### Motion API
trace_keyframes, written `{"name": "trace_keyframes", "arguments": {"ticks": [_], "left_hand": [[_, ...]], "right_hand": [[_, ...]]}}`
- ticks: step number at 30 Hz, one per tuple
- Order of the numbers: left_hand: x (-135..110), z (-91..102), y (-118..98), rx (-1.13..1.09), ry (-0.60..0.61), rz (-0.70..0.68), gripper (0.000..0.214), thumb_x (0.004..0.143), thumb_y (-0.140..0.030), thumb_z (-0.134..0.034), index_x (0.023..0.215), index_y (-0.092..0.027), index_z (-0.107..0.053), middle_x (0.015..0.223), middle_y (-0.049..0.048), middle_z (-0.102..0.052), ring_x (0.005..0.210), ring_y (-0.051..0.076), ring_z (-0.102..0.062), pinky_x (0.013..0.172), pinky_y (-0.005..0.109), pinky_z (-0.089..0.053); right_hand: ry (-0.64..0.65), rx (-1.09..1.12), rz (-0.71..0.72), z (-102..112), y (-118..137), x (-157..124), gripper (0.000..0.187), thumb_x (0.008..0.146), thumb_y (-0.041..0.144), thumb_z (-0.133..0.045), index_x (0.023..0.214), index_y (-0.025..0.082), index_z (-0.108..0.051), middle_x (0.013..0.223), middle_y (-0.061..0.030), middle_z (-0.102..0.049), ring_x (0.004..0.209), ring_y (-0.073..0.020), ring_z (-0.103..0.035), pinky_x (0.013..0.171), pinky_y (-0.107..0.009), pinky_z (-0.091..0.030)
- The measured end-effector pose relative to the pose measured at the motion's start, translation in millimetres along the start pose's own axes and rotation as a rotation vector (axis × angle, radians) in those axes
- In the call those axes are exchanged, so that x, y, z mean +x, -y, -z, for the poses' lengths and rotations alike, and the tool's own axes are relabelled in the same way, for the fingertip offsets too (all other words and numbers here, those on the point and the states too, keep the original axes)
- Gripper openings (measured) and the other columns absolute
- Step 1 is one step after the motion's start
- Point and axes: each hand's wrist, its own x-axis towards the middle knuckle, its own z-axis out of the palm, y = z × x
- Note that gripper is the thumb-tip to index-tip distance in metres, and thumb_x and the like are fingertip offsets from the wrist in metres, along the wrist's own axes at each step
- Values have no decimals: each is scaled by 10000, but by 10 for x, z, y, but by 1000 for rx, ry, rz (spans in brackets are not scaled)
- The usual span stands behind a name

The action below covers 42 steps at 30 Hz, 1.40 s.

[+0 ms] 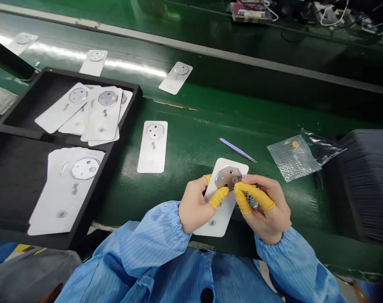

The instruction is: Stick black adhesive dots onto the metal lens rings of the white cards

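Note:
My left hand (199,202) is closed around the left side of a white phone back cover (213,221), its yellow-cotted thumb near the cover's shiny octagonal camera plate (225,174). At the plate's lower right edge, my right hand (265,206) pinches with yellow-cotted thumb and finger; what lies between the tips is too small to tell. Beneath those fingers shows a bit of dotted, shiny sheet (252,201), partly hidden. Beyond the cover, purple tweezers (237,149) lie on the green bench. Left of my hands lies another white cover (151,151), flat and apart.
A black two-part tray (137,94) on the left holds several white covers (101,115). More covers (176,78) lie on the strip behind. To the right are a bubble-wrap bag (290,162) and a dark stack of thin sheets (364,181). Wired parts (251,12) sit at the back.

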Motion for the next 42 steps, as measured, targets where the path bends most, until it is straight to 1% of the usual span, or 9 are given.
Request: {"name": "trace_keyframes", "arguments": {"ticks": [10,16,20,24,27,33,36,39,42], "left_hand": [[-128,-12,-24,194,114,-333,108,864,-222,-491,791,-150,-522,643,7,-533,506,95,-418,479,234,-365],[-107,-10,-32,248,114,-376,126,850,-190,-479,725,-177,-467,638,17,-535,506,104,-430,481,241,-358],[-114,15,-38,276,91,-356,138,829,-189,-484,699,-190,-438,587,4,-492,472,101,-359,458,252,-331],[-122,37,-31,288,54,-359,123,806,-185,-489,709,-203,-415,597,14,-512,476,110,-373,464,259,-328],[-121,43,-25,311,57,-378,154,811,-171,-462,688,-216,-382,574,-5,-475,465,107,-363,460,256,-302],[-97,40,-13,358,12,-383,237,744,-143,-494,637,-222,-298,530,-60,-317,445,83,-243,439,255,-205],[-76,36,-16,197,60,-234,157,794,-180,-519,685,-194,-406,590,-27,-460,495,88,-364,481,235,-306],[-71,27,-12,49,86,-117,97,842,-255,-533,816,-162,-526,690,11,-565,575,110,-473,546,233,-393],[-85,23,-3,-41,88,-44,199,863,-341,-533,853,-145,-567,677,16,-564,567,113,-494,521,227,-399]], "right_hand": [[167,36,-22,132,-107,-247,414,768,97,-683,1147,246,-610,1016,-8,-650,851,-156,-643,1009,-441,-486],[312,89,-28,211,-64,-147,494,809,83,-605,1267,240,-512,1016,-16,-680,895,-163,-661,1014,-429,-484],[350,14,136,172,-74,-109,389,831,94,-541,1208,192,-552,1136,-91,-660,1079,-223,-625,982,-465,-499],[385,-79,271,123,-67,-148,333,799,118,-574,1131,118,-591,1393,-186,-472,1240,-328,-507,957,-528,-500],[421,-98,237,112,-3,-159,379,803,115,-554,1182,97,-562,1462,-188,-379,1268,-338,-472,956,-526,-504],[450,-79,193,45,39,-146,514,798,53,-510,1308,15,-456,1395,-244,-448,1309,-340,-422,975,-495,-506],[432,76,121,18,-32,-141,560,845,86,-488,1395,82,-380,1393,-201,-464,1300,-308,-444,982,-511,-496],[372,224,-11,39,-68,-130,533,880,104,-450,1407,155,-390,1376,-151,-496,1255,-284,-498,978,-520,-494],[155,243,-211,60,-49,-137,515,856,69,-499,1354,202,-477,1361,-114,-520,1226,-266,-530,997,-503,-486]]}}
